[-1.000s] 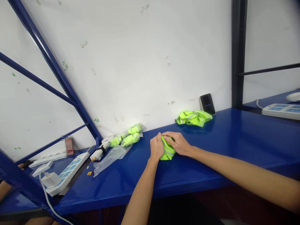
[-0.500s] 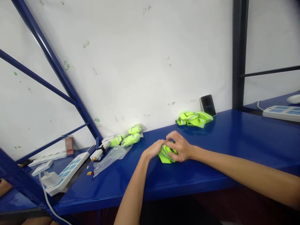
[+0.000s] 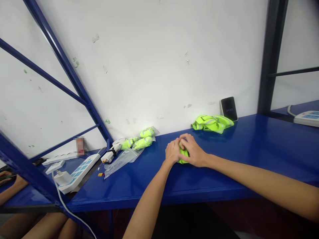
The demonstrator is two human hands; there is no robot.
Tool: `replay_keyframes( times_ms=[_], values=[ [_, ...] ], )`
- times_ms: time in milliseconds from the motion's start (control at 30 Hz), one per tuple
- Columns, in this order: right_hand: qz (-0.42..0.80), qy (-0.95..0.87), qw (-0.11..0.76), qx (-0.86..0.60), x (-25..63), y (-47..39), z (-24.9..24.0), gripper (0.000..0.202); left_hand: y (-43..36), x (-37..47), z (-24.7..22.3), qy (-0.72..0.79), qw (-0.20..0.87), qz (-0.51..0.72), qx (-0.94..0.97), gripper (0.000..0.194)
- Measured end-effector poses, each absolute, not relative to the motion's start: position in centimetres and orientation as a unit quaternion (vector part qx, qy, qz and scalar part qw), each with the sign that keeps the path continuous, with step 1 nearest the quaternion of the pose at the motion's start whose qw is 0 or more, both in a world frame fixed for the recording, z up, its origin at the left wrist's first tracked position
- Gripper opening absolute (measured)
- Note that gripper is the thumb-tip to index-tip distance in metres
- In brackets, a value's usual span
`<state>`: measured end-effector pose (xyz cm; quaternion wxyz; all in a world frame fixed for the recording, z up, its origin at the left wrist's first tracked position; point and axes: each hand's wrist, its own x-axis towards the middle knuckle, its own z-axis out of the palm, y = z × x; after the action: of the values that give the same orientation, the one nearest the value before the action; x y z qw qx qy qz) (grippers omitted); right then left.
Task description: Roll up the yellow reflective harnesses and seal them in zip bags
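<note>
My left hand (image 3: 172,151) and my right hand (image 3: 193,150) are wrapped round a bundled neon-yellow cloth (image 3: 183,155) on the blue table (image 3: 139,179). Both sets of fingers are curled and meet over its top, covering most of it. Behind them, near the wall, lies a loose neon-yellow vest (image 3: 213,123) with grey stripes. To the left, several rolled neon-yellow bundles in clear bags (image 3: 143,142) sit against the wall. An empty-looking clear plastic bag (image 3: 122,161) lies flat in front of them.
A phone-like device (image 3: 228,109) leans on the wall behind the vest. At the left are a white box with a black strap (image 3: 109,155), a blue frame post (image 3: 27,172), power strips (image 3: 81,174), a white cable and another person's hand (image 3: 20,182).
My left hand has moved from the side of the cloth to over it, and less cloth shows between my hands. The view has shifted, and another person's hand now shows at the left.
</note>
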<state>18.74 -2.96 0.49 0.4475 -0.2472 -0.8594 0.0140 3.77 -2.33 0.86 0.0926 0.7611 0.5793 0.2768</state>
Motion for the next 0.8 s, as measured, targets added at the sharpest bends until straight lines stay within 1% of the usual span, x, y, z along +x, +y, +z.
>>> replay_keyframes(
  times_ms=[67,100,133,200,267,333,367,500,667,733,800],
  values=[
    [0.115,-0.829,0.452,-0.307,19.1,-2.2,0.5,0.049,-1.5,4.1,1.2,0.627,0.057,0.268,0.73,0.039],
    [0.174,-0.823,0.439,-0.317,19.2,-1.9,0.5,0.06,-1.2,4.2,1.4,0.646,0.054,0.27,0.712,0.04],
    [0.232,-0.822,0.415,-0.313,19.3,-1.6,0.6,0.067,-1.1,4.3,1.6,0.665,0.061,0.281,0.689,0.043],
    [0.322,-0.824,0.367,-0.286,19.5,-1.2,0.7,0.068,-1.1,4.4,2.0,0.696,0.077,0.313,0.642,0.054],
    [0.356,-0.828,0.347,-0.261,19.5,-1.2,1.0,0.066,-1.5,4.4,2.3,0.712,0.078,0.345,0.606,0.065],
    [0.348,-0.83,0.355,-0.254,19.3,-1.4,1.1,0.068,-2.0,4.2,2.4,0.705,0.074,0.362,0.605,0.07],
    [0.34,-0.831,0.362,-0.249,19.3,-1.5,1.2,0.069,-2.2,4.0,2.4,0.691,0.072,0.363,0.62,0.069],
    [0.298,-0.844,0.391,-0.212,19.2,-2.0,1.0,0.076,-2.8,3.3,2.7,0.633,0.051,0.354,0.687,0.058],
    [0.24,-0.874,0.387,-0.17,19.5,-2.4,0.8,0.074,-3.2,3.4,2.8,0.59,0.0,0.395,0.704,0.054],
    [0.219,-0.879,0.388,-0.168,19.5,-2.6,0.8,0.073,-3.3,3.8,2.6,0.602,0.009,0.409,0.686,0.054],
    [0.201,-0.883,0.381,-0.187,19.4,-2.7,0.9,0.069,-3.3,4.1,2.6,0.616,0.035,0.424,0.663,0.055]
  ],
)
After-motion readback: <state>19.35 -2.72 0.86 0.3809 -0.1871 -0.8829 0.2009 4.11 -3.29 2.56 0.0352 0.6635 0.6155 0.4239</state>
